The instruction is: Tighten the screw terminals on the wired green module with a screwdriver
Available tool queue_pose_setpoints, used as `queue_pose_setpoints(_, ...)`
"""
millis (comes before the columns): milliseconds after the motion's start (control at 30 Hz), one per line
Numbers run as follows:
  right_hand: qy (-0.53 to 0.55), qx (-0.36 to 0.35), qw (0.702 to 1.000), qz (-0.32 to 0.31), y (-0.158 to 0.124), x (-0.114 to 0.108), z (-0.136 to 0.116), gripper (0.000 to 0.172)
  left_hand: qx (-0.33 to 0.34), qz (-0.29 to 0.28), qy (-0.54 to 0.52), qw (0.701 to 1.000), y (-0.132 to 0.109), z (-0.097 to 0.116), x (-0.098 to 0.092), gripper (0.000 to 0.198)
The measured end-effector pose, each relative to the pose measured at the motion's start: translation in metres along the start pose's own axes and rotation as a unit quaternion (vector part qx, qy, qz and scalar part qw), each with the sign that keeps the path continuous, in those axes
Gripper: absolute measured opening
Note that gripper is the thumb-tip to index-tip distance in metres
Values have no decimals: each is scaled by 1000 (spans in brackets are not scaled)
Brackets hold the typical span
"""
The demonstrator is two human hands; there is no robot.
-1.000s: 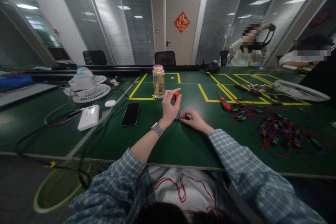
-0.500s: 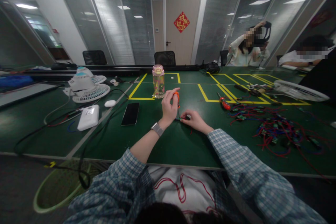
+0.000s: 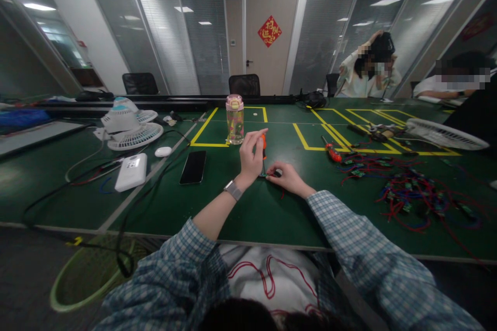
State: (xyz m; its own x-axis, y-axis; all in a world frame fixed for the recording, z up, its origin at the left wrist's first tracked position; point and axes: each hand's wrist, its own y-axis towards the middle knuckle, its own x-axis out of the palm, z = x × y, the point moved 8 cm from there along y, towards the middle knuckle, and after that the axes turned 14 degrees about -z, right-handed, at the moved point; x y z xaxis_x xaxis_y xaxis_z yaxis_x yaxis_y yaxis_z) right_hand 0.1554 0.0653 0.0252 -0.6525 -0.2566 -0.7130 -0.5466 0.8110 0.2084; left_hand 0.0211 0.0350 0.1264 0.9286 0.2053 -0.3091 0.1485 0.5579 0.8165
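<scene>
My left hand (image 3: 251,158) is wrapped round the orange handle of a screwdriver (image 3: 264,146), whose thin shaft points down at a small green circuit board (image 3: 263,175) on the table. The fingers of my right hand (image 3: 286,177) pinch the board's right end, and a short red wire lies below them. Behind my left hand stands a clear bottle with a pink lid (image 3: 235,121). A black phone (image 3: 193,167) lies flat to the left of my left wrist.
On the green table (image 3: 233,222), a heap of wired boards (image 3: 411,191) and a red screwdriver (image 3: 333,152) lie right. White fans (image 3: 134,136), a power bank (image 3: 131,171) and cables lie left. A green basket (image 3: 58,289) is below. Two people sit at the far right.
My hands, the screwdriver and the board stay almost where they were. At the far right, a person's raised hand and the dark object at their head have shifted slightly.
</scene>
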Motion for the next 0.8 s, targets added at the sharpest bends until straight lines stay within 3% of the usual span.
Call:
queue_pose_setpoints(533, -2, 5, 1000, -2, -1, -1, -2, 7, 2, 2, 14, 1000, 2, 5, -1, 16)
queue_pose_setpoints(800, 2, -1, 1000, 1, 1, 0, 1, 7, 18, -3, 3, 1000, 2, 3, 0, 30)
